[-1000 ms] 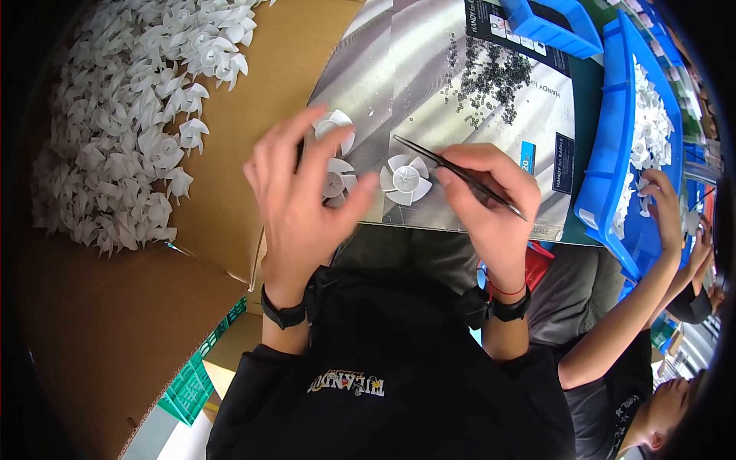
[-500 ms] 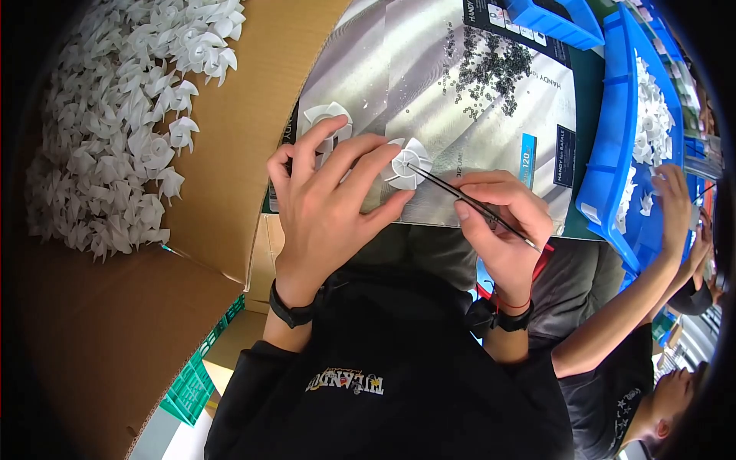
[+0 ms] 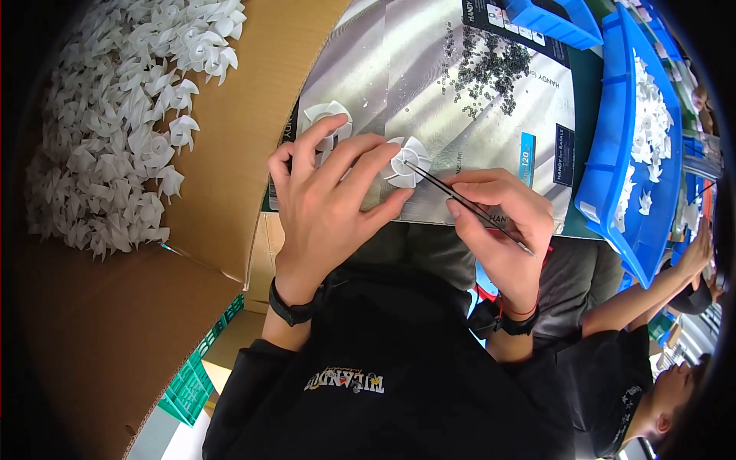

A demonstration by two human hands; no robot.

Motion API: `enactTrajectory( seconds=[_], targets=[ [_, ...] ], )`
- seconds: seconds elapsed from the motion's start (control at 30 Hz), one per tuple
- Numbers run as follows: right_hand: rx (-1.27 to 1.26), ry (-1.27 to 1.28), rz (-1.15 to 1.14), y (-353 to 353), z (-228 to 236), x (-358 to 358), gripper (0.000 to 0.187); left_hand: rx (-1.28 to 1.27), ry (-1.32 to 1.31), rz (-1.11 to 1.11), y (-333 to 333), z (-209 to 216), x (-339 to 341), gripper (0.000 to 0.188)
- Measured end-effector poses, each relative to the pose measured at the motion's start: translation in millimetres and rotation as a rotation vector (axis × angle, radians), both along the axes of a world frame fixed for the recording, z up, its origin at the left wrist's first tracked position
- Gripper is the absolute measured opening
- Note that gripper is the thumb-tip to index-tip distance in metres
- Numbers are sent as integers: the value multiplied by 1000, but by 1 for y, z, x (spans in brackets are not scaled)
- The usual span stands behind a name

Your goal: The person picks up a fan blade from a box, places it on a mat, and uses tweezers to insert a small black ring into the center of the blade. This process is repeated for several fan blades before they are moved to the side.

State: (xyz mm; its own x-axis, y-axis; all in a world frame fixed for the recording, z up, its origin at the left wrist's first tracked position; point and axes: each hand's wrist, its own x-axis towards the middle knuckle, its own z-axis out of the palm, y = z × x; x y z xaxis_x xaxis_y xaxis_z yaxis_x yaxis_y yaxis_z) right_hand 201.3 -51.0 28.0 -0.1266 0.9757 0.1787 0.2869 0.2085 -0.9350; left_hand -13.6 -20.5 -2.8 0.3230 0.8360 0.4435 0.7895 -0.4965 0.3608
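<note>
the right hand (image 3: 502, 226) grips black tweezers (image 3: 471, 205) between thumb and fingers; the tweezer tips meet the hub area of a white fan impeller (image 3: 414, 172). the impeller lies on a printed cardboard sheet (image 3: 429, 84), near its front edge. the left hand (image 3: 326, 192) has its fingers spread, index fingertip at the impeller's left side; whether the thumb presses the rim cannot be determined. this hand obstructs the view of a second impeller (image 3: 326, 113) to the left.

surroundings: small black rings (image 3: 494, 69) lie scattered toward the far side of the sheet. left: a cardboard box (image 3: 222, 153) containing heaped white impellers (image 3: 115, 130). right: a blue bin (image 3: 611, 146) containing white parts (image 3: 650, 115), with a co-worker (image 3: 613, 376) beside it. far right corner: a smaller blue tray (image 3: 563, 27). lower left: a green crate (image 3: 186, 389).
</note>
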Motion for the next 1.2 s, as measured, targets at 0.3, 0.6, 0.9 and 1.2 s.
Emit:
enactTrajectory(
  seconds=[0.3,0.6,0.9,1.2],
  targets=[
    [24,-157,-10,5,9,-7,18,5,1,5,0,0,-1,42],
    [31,-84,-80,-5,7,-2,18,12,2,7,1,2,0,42],
    [127,-45,-189,-11,19,14,20,-6,-51,-16,0,5,1,44],
    [338,-454,-1133,-26,60,91,9,-35,-212,146,3,-2,5,37]
  ],
)
